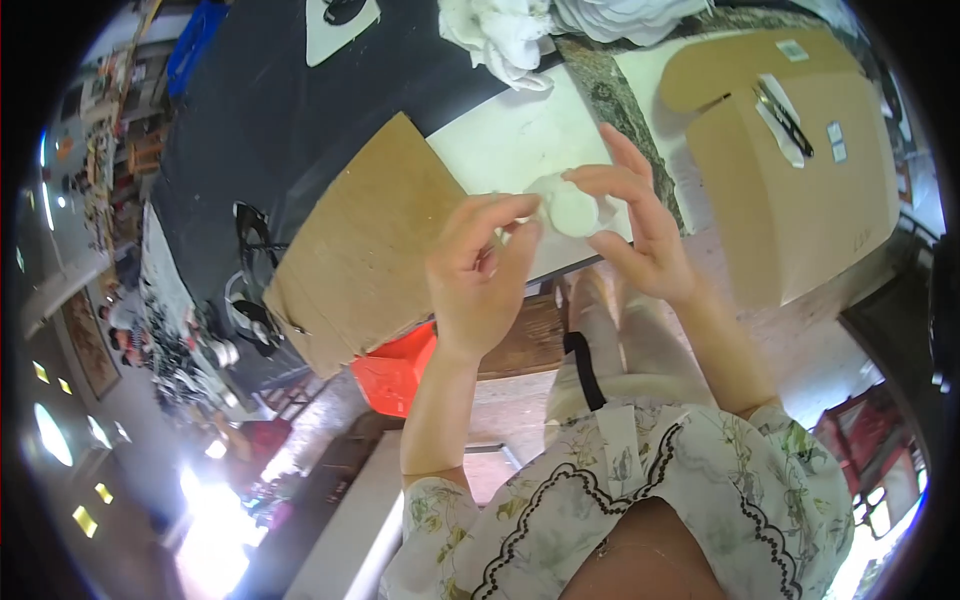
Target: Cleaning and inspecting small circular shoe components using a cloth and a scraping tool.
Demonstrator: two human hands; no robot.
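Both hands meet in front of us over the table edge. Our left hand (pixel 480 270) curls its fingers in, thumb and forefinger pinching the left rim of a small white round piece (pixel 568 208). Our right hand (pixel 635 225) grips the same piece from the right, fingers spread long above it and thumb below. The piece sits between the two hands, lifted off the surface, soft-looking; we cannot tell its material.

Just behind the hands lies a white sheet (pixel 510 145) on the dark tabletop (pixel 270 110). Left of our left hand, a flat brown cardboard panel (pixel 365 245) tilts over the table edge. Right of our right hand stands a cardboard box (pixel 800 180) with a dark tool (pixel 785 120) on top. Beyond the sheet, crumpled white cloth (pixel 500 35). Below our left wrist, a red container (pixel 395 375).
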